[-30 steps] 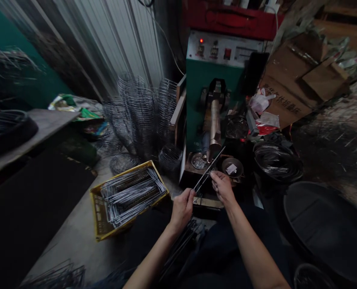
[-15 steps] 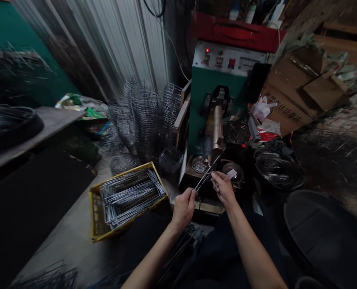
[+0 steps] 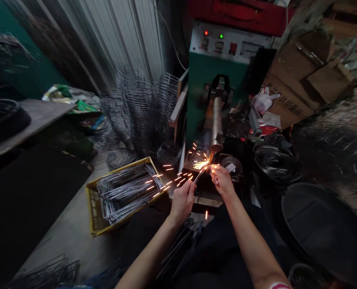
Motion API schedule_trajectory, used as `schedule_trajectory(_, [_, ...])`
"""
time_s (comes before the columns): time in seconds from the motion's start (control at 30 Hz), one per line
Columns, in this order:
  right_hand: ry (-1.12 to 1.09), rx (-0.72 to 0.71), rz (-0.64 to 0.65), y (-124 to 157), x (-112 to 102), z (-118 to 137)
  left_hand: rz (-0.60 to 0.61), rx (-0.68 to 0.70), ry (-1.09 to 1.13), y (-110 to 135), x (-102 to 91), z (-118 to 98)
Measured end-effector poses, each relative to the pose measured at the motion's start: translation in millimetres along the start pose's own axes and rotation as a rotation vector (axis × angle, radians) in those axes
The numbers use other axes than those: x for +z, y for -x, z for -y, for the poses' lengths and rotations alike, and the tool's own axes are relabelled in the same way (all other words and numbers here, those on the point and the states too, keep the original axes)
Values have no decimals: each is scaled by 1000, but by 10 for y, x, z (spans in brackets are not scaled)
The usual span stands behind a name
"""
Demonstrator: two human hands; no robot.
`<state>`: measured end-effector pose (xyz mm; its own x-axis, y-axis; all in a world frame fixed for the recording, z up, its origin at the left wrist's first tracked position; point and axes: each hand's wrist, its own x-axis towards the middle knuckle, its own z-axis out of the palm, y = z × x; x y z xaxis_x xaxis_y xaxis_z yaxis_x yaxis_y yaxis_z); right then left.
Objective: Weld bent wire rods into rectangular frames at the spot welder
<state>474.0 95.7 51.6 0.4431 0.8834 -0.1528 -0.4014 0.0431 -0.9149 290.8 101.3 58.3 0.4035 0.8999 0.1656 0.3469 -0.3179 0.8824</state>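
My left hand (image 3: 182,200) is closed around a thin metal wire rod (image 3: 200,176), which points up and away toward the tip of a spot welder (image 3: 192,108). Close by on the right, my right hand (image 3: 222,180) pinches a small metal piece, mostly hidden by glare, against the rod's far end. Bright sparks (image 3: 201,164) burst from that contact under the welder's copper-coloured arm (image 3: 217,120) and fly left. Red and green lights glow on the control panel (image 3: 181,38). Behind the sparks a small round dish (image 3: 197,156) is partly hidden.
On the left stands a yellow crate (image 3: 91,214) of bent wire frames (image 3: 130,188). Stacked wire baskets (image 3: 139,108) rise behind it. To the right are a coil of wire (image 3: 274,162), a large dark round container (image 3: 319,224) and a cardboard box (image 3: 298,88).
Sparks have appeared at the rod's far end, and a green light has come on beside the red one. Both hands keep their grip. The view has shifted slightly.
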Motion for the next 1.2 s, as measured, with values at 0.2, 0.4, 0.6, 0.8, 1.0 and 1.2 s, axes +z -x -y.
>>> schedule_trajectory(0.2, [75,-23,-6,10,-13,30,32,21,9,-1,-14,-1])
schedule_trajectory(0.4, [119,-55,-50,-79,-94,84,34,88,-62,-188,59,49])
schedule_trajectory(0.6, [173,-59,-83,-153,-148,150,67,112,-43,-356,70,23])
schedule_trajectory(0.8, [208,-69,-70,-194,-155,150,93,104,-17,-475,-31,12])
schedule_trajectory(1.0, [225,-45,-61,-172,-188,161,173,73,7,-549,-98,36])
schedule_trajectory(1.2, [518,-5,-15,460,-589,202,193,128,-2,-571,-127,25])
